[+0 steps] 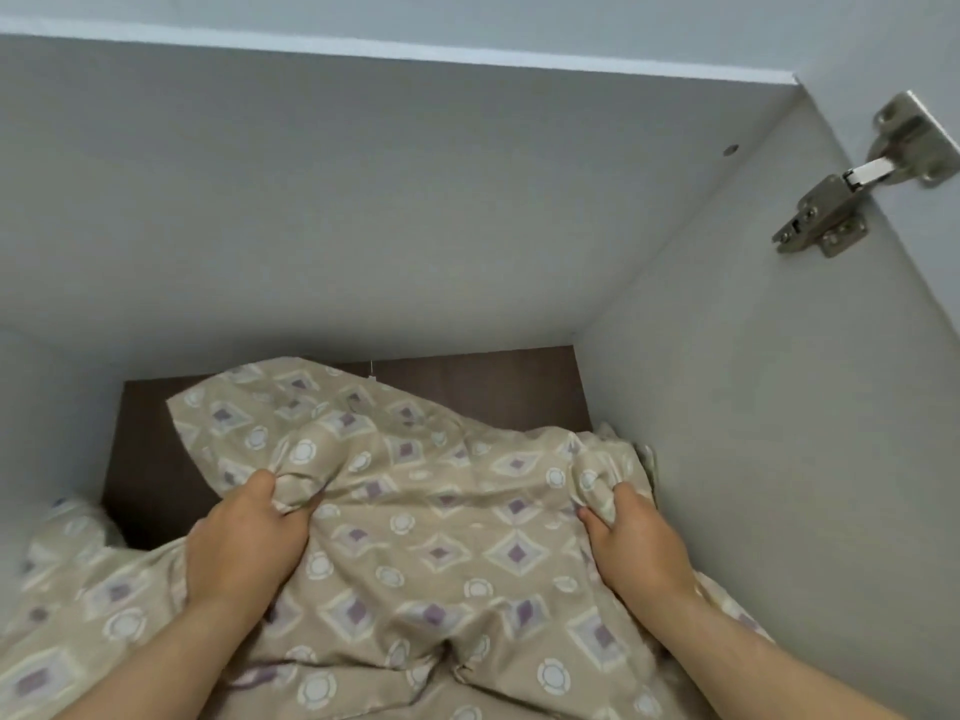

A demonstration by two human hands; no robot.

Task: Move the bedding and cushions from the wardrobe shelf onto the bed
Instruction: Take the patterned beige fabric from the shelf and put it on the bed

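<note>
A beige duvet (441, 537) printed with purple diamonds and white circles fills the lower part of the wardrobe compartment and spills toward me. My left hand (244, 543) grips a bunched fold of it at centre left. My right hand (631, 543) grips another bunched fold near the right wall. Behind the fabric, the dark brown back panel (488, 387) of the compartment shows. No cushions or bed are in view.
White wardrobe walls close in the compartment: the top panel (363, 200) above, the right side wall (753, 459), the left wall (36, 418). A metal door hinge (852, 189) is fixed at the upper right.
</note>
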